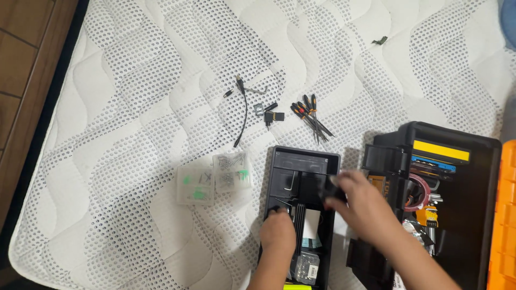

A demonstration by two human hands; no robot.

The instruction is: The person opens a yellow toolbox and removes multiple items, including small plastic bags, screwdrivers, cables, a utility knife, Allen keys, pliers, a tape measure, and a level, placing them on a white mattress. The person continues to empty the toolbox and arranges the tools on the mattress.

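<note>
A black plastic tool tray (305,157) lies on a white quilted mattress (134,107). My left hand (278,232) rests inside the tray's left side, fingers curled on a small dark part at its near-left edge. My right hand (361,207) is blurred over the tray's right rim and grips a small dark object; what it is I cannot tell. Inside the tray lie a bent hex key (290,183), a white card (311,224) and a clear packet of screws (306,266).
An open black toolbox (457,182) with a yellow strip, cables and tools stands at the right, its orange lid (504,215) at the frame edge. Two clear screw boxes (214,178), small screwdrivers (310,115), a short cable (243,110) and adapters (269,111) lie on the mattress. Wooden floor (21,64) at left.
</note>
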